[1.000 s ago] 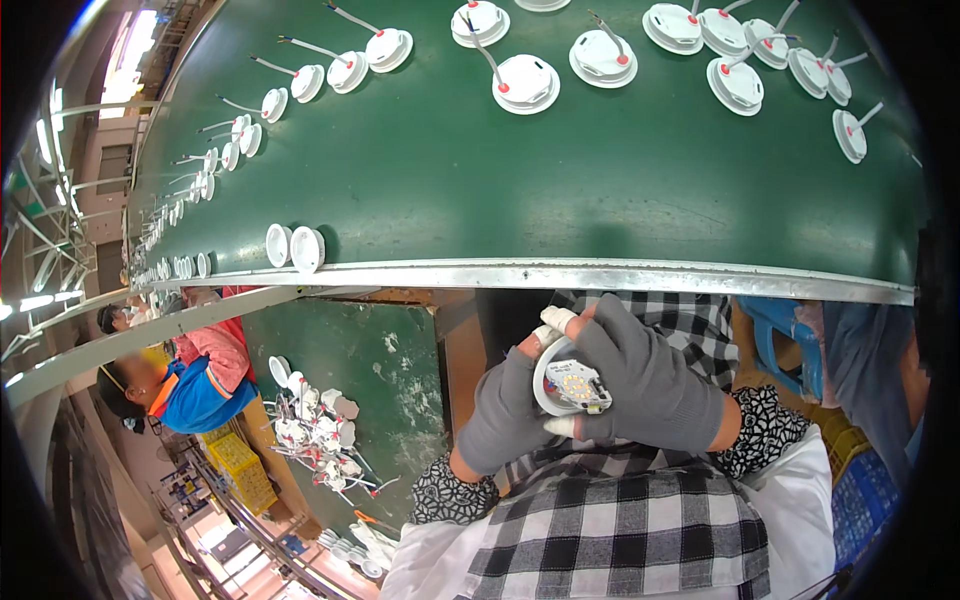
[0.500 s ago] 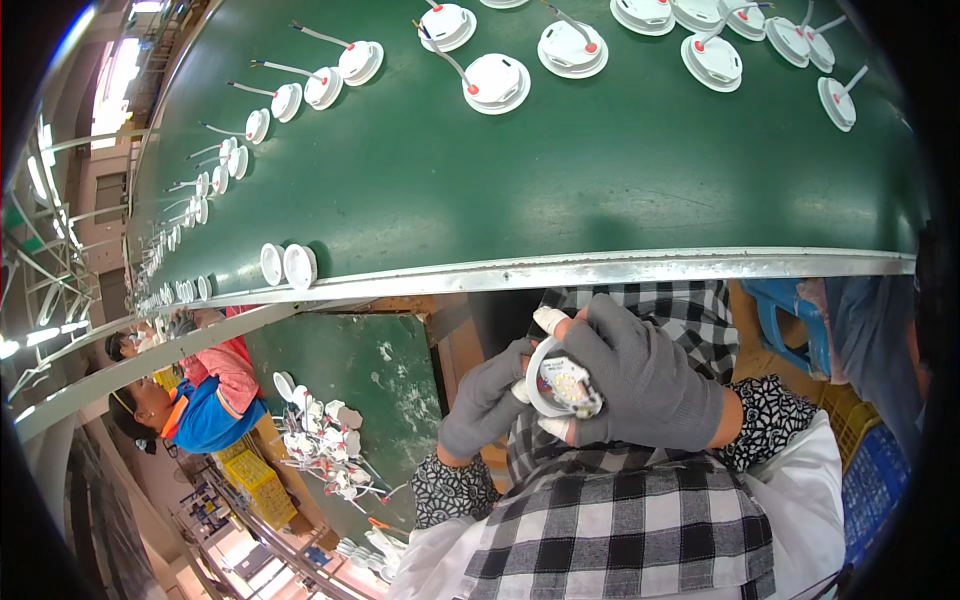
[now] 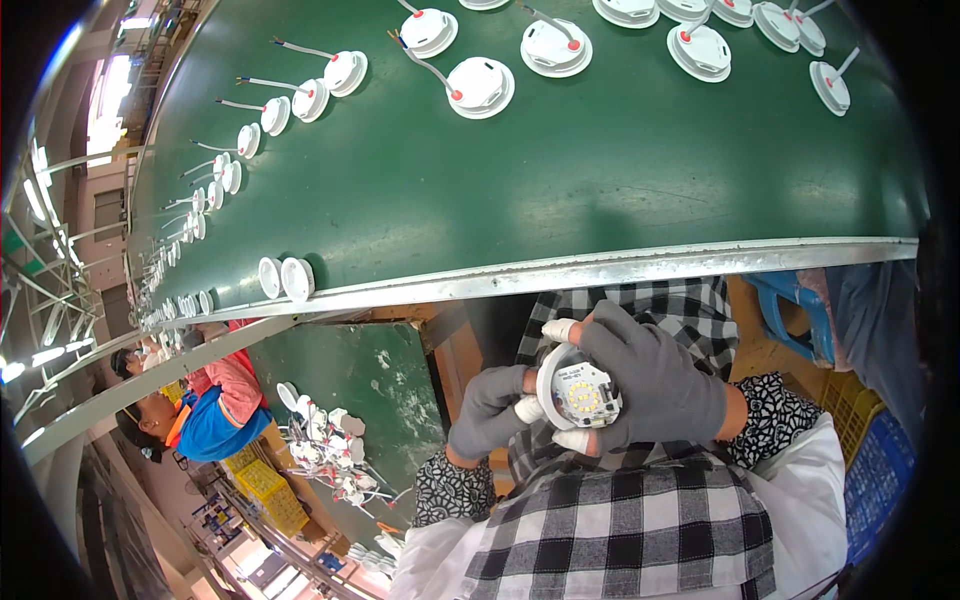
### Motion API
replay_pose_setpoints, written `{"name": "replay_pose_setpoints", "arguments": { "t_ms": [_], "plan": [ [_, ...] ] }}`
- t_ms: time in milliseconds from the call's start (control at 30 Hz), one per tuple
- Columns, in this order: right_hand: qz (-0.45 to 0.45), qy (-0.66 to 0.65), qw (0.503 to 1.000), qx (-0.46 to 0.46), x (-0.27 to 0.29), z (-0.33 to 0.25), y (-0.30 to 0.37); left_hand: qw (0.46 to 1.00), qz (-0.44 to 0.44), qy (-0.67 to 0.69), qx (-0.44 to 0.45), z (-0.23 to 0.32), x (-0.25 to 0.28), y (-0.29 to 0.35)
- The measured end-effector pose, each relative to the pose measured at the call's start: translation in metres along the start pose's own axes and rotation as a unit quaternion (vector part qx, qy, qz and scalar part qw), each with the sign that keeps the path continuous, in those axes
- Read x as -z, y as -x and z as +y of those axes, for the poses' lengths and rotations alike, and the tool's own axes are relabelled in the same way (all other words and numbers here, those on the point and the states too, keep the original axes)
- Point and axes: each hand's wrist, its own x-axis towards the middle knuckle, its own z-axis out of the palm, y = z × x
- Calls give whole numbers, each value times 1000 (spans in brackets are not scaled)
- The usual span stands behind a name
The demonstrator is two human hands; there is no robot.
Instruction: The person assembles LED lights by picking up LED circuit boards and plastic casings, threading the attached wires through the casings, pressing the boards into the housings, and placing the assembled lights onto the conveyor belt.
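Observation:
Both my hands wear grey gloves with white taped fingertips and hold one round white lamp part (image 3: 578, 392) over my lap, below the belt's metal edge. Its open face shows a disc with small yellow light chips. My right hand (image 3: 655, 385) wraps around its right side and back. My left hand (image 3: 490, 408) grips its left rim with thumb and fingers. A checked apron covers my lap beneath.
A green conveyor belt (image 3: 560, 190) runs across the top, carrying several round white lamp housings (image 3: 480, 85) with wires. Two white rings (image 3: 283, 277) stand at its near edge. At the left, another person (image 3: 205, 410) sits beside a pile of white parts (image 3: 325, 445). Yellow crates (image 3: 260, 490) and a blue crate (image 3: 870, 480) stand nearby.
The housings on the belt have shifted left in the view. My hands stay over my lap, and the lamp part has turned so its chip face shows more plainly.

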Motion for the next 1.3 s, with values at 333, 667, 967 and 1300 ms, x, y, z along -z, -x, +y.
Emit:
{"name": "replay_pose_setpoints", "arguments": {
  "t_ms": [333, 667, 967, 1300],
  "plan": [
    [-63, 143, 984, 81, 19, -2, 10, 925, 16, -371, 85, 28, -35, -1],
    [-156, -55, 984, -61, -21, 13, 65, 988, -43, -10, 148, 6, -27, 32],
    [-179, -226, 953, -95, -39, 20, 96, 954, 48, 223, 194, -8, -65, 40],
    [-131, -202, 962, -133, -36, 15, 85, 954, 99, 134, 248, 0, -57, 28]
  ]
}}
